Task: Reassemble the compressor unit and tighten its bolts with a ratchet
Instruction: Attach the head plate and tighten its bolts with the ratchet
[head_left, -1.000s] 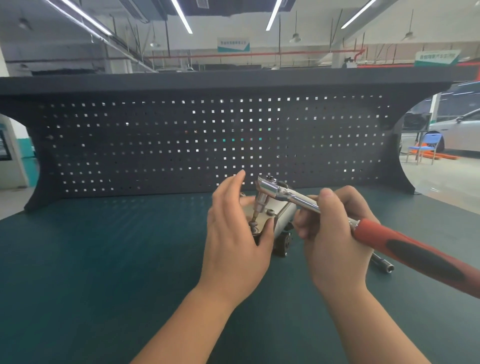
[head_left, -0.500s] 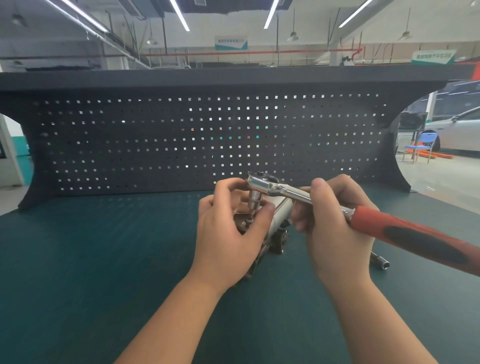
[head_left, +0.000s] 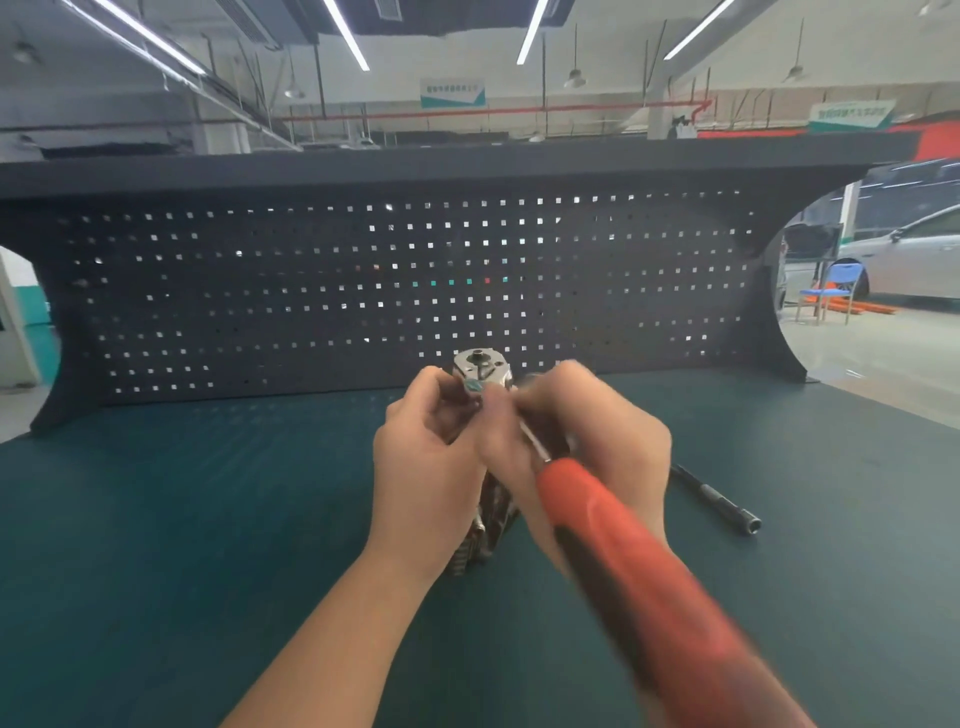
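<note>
Mid bolt-tightening on the green bench mat (head_left: 208, 519): left hand (head_left: 431, 467) wrapped round the compressor unit (head_left: 480, 369), right hand (head_left: 597, 447) gripping the ratchet (head_left: 639, 571) shank, so best keeping the socket square and swinging short, steady strokes.

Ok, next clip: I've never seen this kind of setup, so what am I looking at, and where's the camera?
There is no robot. The camera sits on a person's head and looks forward and down at their two bare hands over a dark green bench mat with a pegboard behind. The left hand grips a metal compressor unit. The right hand grips a ratchet with a red handle, its head hidden between the hands. A dark extension bar lies on the mat to the right.
</note>
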